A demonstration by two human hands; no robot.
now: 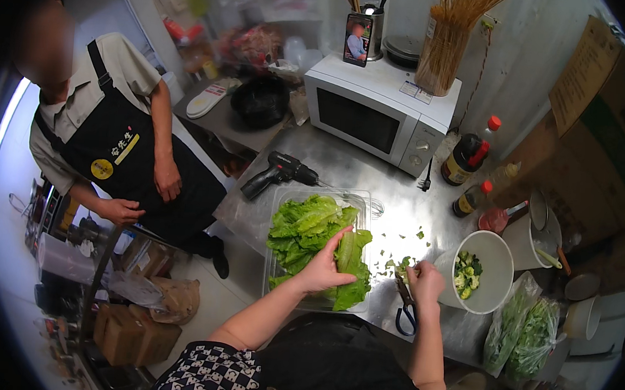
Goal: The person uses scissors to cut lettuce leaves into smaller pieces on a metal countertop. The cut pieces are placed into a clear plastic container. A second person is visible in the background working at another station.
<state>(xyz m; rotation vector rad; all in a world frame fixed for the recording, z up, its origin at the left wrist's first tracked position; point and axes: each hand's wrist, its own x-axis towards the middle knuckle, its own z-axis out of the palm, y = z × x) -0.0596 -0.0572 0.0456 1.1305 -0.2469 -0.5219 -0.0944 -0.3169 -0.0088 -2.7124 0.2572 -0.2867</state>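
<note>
My left hand [322,267] holds a green lettuce leaf [349,252] over a clear plastic tub [283,300]. More loose lettuce leaves [311,216] fill the tub beneath and beyond that hand. Right of the tub, my right hand [427,283] is low over the steel table, its fingertips pinched at some small lettuce scraps [404,264]. Partly beneath this hand lies a pair of scissors [406,310] with dark handles. Green bits are scattered on the metal around them. Just right of my right hand stands a white bucket [491,245] with cut green pieces [467,275] inside.
A cordless drill [281,172] with a whisk [374,206] lies behind the tub. Farther back is a microwave [372,117]. Sauce bottles [464,157], another bucket [524,239] and bagged greens [531,335] occupy the right. A person in an apron [146,156] stands at left.
</note>
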